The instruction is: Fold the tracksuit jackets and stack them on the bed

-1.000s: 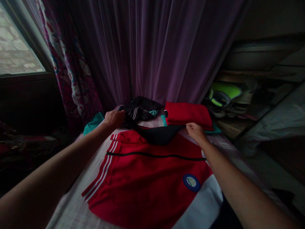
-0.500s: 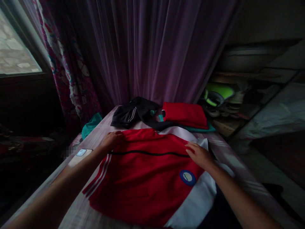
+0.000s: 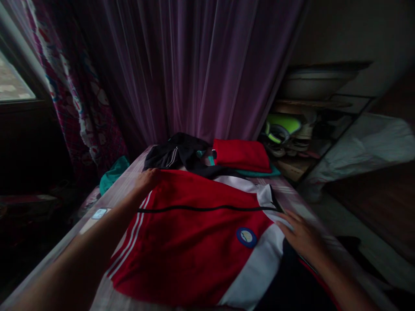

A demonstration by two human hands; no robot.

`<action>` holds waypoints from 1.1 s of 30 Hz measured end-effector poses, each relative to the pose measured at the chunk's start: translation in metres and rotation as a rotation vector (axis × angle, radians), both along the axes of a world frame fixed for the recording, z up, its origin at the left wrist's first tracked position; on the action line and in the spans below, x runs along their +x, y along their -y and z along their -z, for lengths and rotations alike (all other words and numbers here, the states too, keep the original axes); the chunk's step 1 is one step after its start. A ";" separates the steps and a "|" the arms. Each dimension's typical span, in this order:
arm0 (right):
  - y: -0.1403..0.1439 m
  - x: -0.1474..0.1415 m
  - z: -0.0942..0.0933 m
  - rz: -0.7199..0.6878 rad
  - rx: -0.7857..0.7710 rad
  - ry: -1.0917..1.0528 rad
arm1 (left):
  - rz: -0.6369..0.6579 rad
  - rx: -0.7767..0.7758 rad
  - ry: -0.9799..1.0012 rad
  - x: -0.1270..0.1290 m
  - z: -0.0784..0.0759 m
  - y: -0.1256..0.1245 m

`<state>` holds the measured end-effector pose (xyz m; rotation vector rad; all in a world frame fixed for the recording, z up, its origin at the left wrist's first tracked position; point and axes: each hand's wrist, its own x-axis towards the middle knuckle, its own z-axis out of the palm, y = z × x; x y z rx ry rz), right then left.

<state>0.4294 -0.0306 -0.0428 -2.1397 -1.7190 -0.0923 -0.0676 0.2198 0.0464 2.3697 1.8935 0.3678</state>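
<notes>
Red jersey w/ white panels, black piping and a round blue badge (image 3: 194, 233) is spread flat on the striped worktop (image 3: 119, 194) right in front of me, badge side up. My left hand (image 3: 147, 179) is on its far left corner, fingers flat, not pinching anything afaict. Right hand (image 3: 300, 235) lies open, palm down, on the white/black edge at the right side. So imo it's laid out and mostly smooth, but no fold in it yet, sleeves and body all open.

Count, as far as I can see in this dim light:
- 1 jersey spread out
- 1 folded red cloth (image 3: 241, 154) at the far end, looks done, sitting on something teal (image 3: 259, 172)
- 1 crumpled black garment w/ white stripes (image 3: 177, 155) next to it, not folded
- 1 teal cloth (image 3: 113, 175) hanging off the left edge
- 1 phone-ish flat thing (image 3: 99, 214) by my left arm

Purple curtain (image 3: 194, 69) behind, shelves w/ clutter at right.
</notes>
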 end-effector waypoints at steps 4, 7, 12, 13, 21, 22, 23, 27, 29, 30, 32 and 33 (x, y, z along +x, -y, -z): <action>0.003 0.021 -0.004 0.129 -0.006 -0.170 | -0.059 0.141 0.026 -0.024 0.034 0.051; -0.011 0.025 -0.017 0.204 -0.096 -0.255 | -0.093 0.119 0.063 -0.048 0.047 0.070; -0.058 0.020 -0.044 0.233 -0.271 -0.189 | -0.171 -0.154 0.100 -0.054 0.043 0.085; -0.069 0.018 -0.047 0.233 -0.284 -0.185 | -0.172 -0.174 0.109 -0.051 0.041 0.088; -0.110 0.011 -0.037 0.300 -0.312 -0.091 | -0.211 -0.113 0.231 -0.044 0.045 0.096; -0.109 0.015 -0.035 0.334 -0.308 -0.068 | -0.203 -0.121 0.246 -0.047 0.048 0.094; -0.107 0.019 -0.033 0.376 -0.297 -0.040 | -0.196 -0.129 0.253 -0.049 0.050 0.092; -0.108 0.017 -0.040 0.405 -0.139 0.099 | -0.199 -0.158 0.246 -0.051 0.054 0.078; -0.118 0.001 -0.049 0.261 -0.080 0.109 | -0.232 -0.195 0.245 -0.048 0.052 0.069; -0.126 -0.010 -0.053 0.181 -0.087 0.088 | -0.252 -0.215 0.243 -0.047 0.050 0.064; -0.146 -0.034 -0.060 0.060 -0.129 0.031 | -0.286 -0.236 0.227 -0.044 0.047 0.054; -0.157 -0.046 -0.062 0.027 -0.148 0.002 | -0.300 -0.234 0.213 -0.043 0.046 0.048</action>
